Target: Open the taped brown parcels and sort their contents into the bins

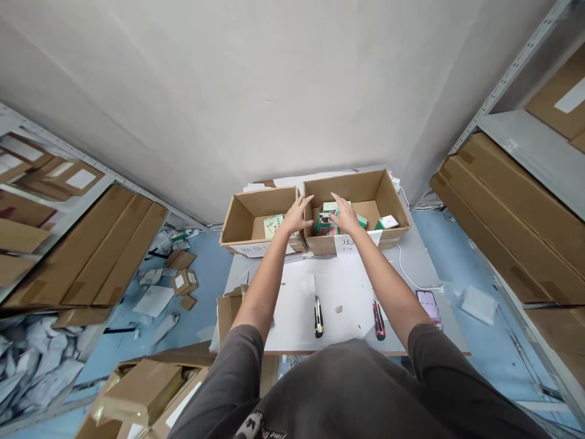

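Note:
My left hand (297, 215) is over the adjoining walls of two open cardboard boxes, its fingers apart and nothing in them. Over the right cardboard box (388, 201) is my right hand (345, 216), fingers spread, close above several small green-and-white boxes (329, 207); whether it touches them I cannot tell. Another small white-and-green box (387, 222) sits at that box's right end. Inside the left cardboard box (237, 216) lies a pale green packet (273, 225). Both big boxes bear white paper labels with handwriting on the front.
A yellow-and-black utility knife (319, 318) and a red-and-black one (379, 321) lie on the table (340, 277). A phone (428, 303) with a cable is at the right edge. Shelves of cartons flank both sides. An open carton (114, 372) stands lower left.

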